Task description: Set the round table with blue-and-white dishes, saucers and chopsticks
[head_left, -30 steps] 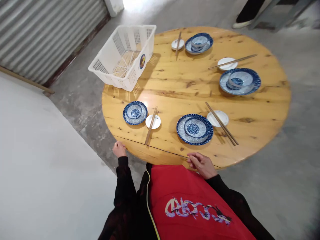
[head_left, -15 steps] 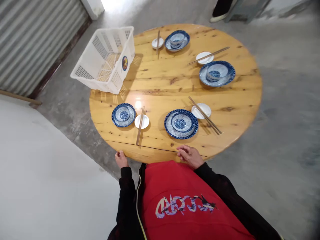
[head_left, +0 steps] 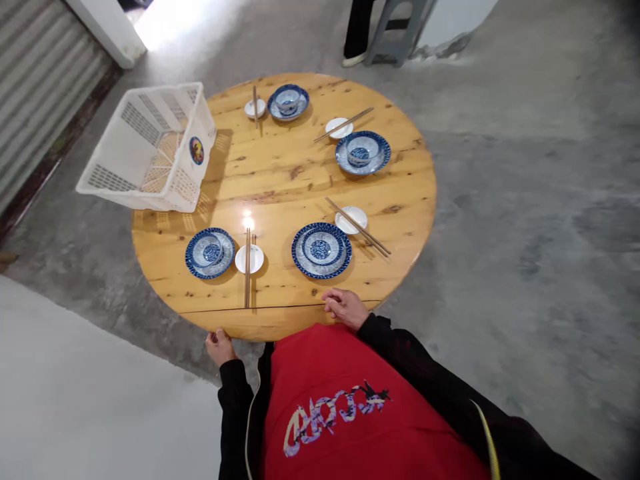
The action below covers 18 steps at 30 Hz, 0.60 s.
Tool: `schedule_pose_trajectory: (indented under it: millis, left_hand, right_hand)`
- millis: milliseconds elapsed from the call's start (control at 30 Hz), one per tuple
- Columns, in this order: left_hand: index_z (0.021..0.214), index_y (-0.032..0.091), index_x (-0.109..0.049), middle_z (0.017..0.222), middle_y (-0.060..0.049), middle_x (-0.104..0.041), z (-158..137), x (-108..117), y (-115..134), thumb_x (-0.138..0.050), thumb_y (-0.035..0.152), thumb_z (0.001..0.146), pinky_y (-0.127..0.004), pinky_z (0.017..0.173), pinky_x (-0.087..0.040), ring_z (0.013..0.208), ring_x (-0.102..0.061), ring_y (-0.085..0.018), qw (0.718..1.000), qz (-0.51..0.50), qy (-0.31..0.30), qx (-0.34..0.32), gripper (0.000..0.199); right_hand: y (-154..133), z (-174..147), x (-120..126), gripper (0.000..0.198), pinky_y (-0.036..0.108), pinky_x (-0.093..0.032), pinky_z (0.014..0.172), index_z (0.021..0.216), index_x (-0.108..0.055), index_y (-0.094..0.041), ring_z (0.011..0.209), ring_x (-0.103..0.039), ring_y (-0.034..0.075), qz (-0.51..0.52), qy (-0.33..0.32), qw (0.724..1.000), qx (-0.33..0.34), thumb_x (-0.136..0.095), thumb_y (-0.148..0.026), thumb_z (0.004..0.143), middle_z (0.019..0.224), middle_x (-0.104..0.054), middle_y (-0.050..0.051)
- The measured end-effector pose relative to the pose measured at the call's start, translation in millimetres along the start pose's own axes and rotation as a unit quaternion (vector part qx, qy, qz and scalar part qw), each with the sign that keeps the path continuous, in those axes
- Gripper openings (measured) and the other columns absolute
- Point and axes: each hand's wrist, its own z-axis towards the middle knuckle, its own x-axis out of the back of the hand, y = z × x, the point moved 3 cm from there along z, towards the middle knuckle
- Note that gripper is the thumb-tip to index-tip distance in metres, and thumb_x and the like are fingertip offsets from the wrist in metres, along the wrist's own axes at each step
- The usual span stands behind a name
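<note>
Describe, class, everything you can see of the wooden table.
The wooden table has a rounded, yellowish-brown top with grain, dark knots and a glossy highlight. A dark seam crosses it near the person. It looks level; its underside is hidden. It bears four blue-patterned plates with bowls, four white dishes with chopsticks across, and, at its left, a white openwork basket. The left hand appears to touch its near edge; the right hand is at that edge, contact unclear.
</note>
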Motion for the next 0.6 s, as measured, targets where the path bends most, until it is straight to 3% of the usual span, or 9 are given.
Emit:
schedule_pose_trajectory:
  millis: [100,333,467,600]
  left_hand:
    - [0.105,0.015,-0.056,0.104,-0.01,-0.063,0,-1,0,-0.056,0.033,0.081,-0.034,0.07,-0.059,0.091,-0.065,-0.022,1.0,-0.006,-0.009,0.001,0.03]
    - [0.103,0.015,-0.058,0.097,-0.008,-0.063,0,3,-5,-0.056,0.032,0.081,-0.035,0.07,-0.061,0.089,-0.065,-0.021,1.0,-0.019,-0.01,0.009,0.028]
    - [0.101,0.016,-0.058,0.092,-0.006,-0.063,-4,4,-9,-0.055,0.032,0.081,-0.032,0.066,-0.06,0.083,-0.066,-0.019,0.999,-0.033,-0.017,0.024,0.026]
    - [0.097,0.017,-0.06,0.084,-0.005,-0.064,-7,3,-12,-0.054,0.031,0.08,-0.029,0.062,-0.058,0.078,-0.067,-0.019,0.999,-0.035,-0.019,0.035,0.023]
  right_hand:
    - [0,1,9,0.017,0.021,-0.042,0.046,0.078,-0.059,-0.021,0.045,-0.055,0.011,0.006,0.016,1.0,-0.009,-0.051,-0.033,0.069,0.058,-0.063,-0.002]
    - [14,6,43,0.014,0.019,-0.036,0.04,0.075,-0.057,-0.021,0.041,-0.049,0.01,0.045,0.126,0.99,-0.054,-0.056,-0.034,0.071,0.055,-0.058,-0.002]
    - [20,4,43,0.016,0.019,-0.037,0.04,0.077,-0.058,-0.019,0.042,-0.051,0.01,0.058,0.113,0.99,-0.061,-0.058,-0.034,0.072,0.058,-0.06,-0.001]
    - [23,1,27,0.015,0.019,-0.037,0.039,0.076,-0.058,-0.018,0.041,-0.051,0.009,0.064,0.069,0.993,-0.068,-0.057,-0.033,0.073,0.056,-0.061,-0.001]
